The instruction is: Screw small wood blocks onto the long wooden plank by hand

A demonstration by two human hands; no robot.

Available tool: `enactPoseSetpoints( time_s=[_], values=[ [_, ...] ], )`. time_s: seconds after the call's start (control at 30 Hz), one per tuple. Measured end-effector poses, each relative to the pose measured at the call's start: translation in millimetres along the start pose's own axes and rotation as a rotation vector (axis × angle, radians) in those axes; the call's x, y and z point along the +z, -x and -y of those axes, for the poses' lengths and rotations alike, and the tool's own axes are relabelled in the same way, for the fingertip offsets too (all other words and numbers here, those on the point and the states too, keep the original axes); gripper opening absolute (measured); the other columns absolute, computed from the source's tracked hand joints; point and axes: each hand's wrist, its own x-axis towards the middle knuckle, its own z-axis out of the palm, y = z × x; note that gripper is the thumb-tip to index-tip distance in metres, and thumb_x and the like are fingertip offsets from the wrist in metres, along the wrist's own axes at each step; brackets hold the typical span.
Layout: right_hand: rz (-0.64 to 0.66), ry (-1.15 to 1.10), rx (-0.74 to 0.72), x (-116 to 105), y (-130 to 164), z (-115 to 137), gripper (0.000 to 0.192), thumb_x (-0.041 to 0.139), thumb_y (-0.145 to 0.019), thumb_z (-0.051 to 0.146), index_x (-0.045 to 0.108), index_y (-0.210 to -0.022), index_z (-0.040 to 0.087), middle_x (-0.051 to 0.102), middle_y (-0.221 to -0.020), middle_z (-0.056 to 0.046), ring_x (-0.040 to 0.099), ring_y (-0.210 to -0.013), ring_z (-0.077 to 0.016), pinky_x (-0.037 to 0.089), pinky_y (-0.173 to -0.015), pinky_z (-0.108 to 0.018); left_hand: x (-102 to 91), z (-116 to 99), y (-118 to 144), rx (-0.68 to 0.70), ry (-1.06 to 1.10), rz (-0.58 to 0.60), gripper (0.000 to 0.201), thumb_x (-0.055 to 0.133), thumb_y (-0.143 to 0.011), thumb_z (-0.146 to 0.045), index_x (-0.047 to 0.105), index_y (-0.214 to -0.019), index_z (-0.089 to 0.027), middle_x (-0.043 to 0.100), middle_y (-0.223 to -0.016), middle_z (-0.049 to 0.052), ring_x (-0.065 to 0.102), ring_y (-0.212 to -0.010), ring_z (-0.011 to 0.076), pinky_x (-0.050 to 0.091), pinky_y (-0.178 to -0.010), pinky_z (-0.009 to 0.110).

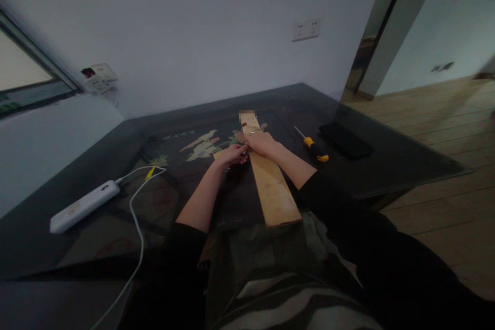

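Observation:
A long pale wooden plank (273,185) lies on the dark glass table (394,160), running from my lap toward the wall. My right hand (262,143) rests on top of the plank near its far end, fingers curled over it. My left hand (232,155) sits just left of the plank, fingers closed on a small dark object at the plank's edge; what it is cannot be made out. The two hands almost touch.
A yellow-handled screwdriver (314,147) lies right of the plank, with a black flat case (345,139) beyond it. A white power bank (83,205) with a white cable (136,216) sits at the left. Wall sockets (306,29) are behind. Wooden floor lies to the right.

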Motion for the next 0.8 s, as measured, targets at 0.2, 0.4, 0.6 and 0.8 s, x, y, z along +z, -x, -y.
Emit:
enactPoseSetpoints(
  time_s=[0.2,0.4,0.6,0.8],
  values=[
    [0.033,0.012,-0.004,-2.1,-1.8,-3.6,0.035,0.042,-0.099,0.028,0.061,-0.127,0.02,0.068,-0.122,-0.016,0.064,-0.111,-0.0318,0.049,-0.088,-0.039,0.6,-0.9,2.3,-0.001,0.001,-0.006,0.026,0.055,-0.098,-0.03,0.053,-0.077,-0.014,0.058,-0.061,0.0,0.053,-0.047,0.0056,0.042,-0.048,0.017],
    [0.025,-0.01,0.07,-2.4,-1.0,-3.4,0.042,0.043,-0.1,0.044,0.066,-0.122,0.016,0.069,-0.121,-0.018,0.064,-0.112,-0.032,0.05,-0.088,-0.037,-0.2,-2.7,6.4,-0.003,0.014,0.006,0.025,0.053,-0.099,-0.028,0.054,-0.078,-0.014,0.059,-0.063,0.0,0.054,-0.048,0.0056,0.043,-0.05,0.017],
    [0.017,0.012,0.024,-2.7,-1.1,-2.1,0.037,0.041,-0.101,0.034,0.065,-0.123,0.016,0.069,-0.119,-0.017,0.065,-0.11,-0.0296,0.05,-0.087,-0.035,-1.1,-1.6,2.4,-0.012,0.003,0.016,0.021,0.058,-0.096,-0.024,0.055,-0.078,-0.014,0.057,-0.061,-0.001,0.053,-0.048,0.0055,0.042,-0.049,0.016],
    [0.028,0.008,0.03,-1.9,-1.4,-1.8,0.037,0.041,-0.1,0.033,0.065,-0.123,0.016,0.068,-0.121,-0.018,0.065,-0.111,-0.0301,0.051,-0.089,-0.038,-0.2,-1.6,2.9,-0.005,0.015,0.008,0.021,0.056,-0.097,-0.023,0.055,-0.078,-0.014,0.057,-0.061,-0.001,0.052,-0.046,0.0049,0.041,-0.047,0.016]
  ],
)
